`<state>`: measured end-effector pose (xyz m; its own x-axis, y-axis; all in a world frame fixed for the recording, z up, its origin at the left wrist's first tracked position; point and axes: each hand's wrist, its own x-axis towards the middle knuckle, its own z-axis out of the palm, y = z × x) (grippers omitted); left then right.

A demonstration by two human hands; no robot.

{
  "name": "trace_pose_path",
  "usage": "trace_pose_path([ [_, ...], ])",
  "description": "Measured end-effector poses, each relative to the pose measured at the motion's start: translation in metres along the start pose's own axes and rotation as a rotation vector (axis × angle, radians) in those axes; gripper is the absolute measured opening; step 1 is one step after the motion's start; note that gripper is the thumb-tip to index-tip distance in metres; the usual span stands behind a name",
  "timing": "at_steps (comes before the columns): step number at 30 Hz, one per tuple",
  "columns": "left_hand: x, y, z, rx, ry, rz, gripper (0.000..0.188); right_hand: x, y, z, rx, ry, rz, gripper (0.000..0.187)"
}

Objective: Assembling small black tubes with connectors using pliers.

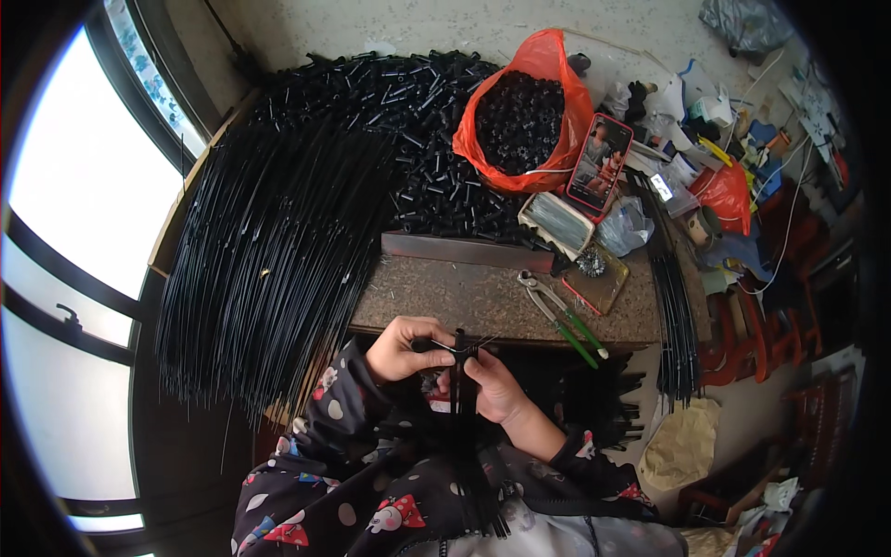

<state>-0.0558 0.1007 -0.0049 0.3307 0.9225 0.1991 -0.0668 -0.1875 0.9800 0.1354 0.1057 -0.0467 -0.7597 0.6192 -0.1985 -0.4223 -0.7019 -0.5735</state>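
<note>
My left hand (pixel 406 351) is closed in a pinch, with a thin pale wire between its fingers, beside a small black toothed fitting (pixel 468 353). My right hand (pixel 501 388) is closed round the fitting and the tops of several slender black rods (pixel 469 408), its thumb pressed near the fitting. From there the rods hang down toward my lap. Fine wire ends stick out to the right above the right thumb. The fingers partly hide the join between wire, fitting and rods.
Long black rods (pixel 269 251) lie in a thick heap at left, beside piled black tubular parts (pixel 418 139). An orange bag (pixel 575 102) holds dark fittings. Near it are a phone (pixel 600 162), a tray of thin wires (pixel 557 223) and green-handled pliers (pixel 561 317) on the speckled tabletop (pixel 436 292).
</note>
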Motion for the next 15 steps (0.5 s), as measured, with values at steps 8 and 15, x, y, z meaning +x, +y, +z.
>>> trace_pose_path([
  [8, 0.001, 0.002, -0.012, -0.102, -0.200, -0.053, 0.014, -0.005, 0.003, 0.005, 0.042, -0.087, 0.061, 0.026],
  [15, 0.032, 0.026, 0.010, 0.125, -0.153, -0.039, 0.064, -0.004, 0.014, 0.022, -0.110, 0.193, -0.264, 0.015],
])
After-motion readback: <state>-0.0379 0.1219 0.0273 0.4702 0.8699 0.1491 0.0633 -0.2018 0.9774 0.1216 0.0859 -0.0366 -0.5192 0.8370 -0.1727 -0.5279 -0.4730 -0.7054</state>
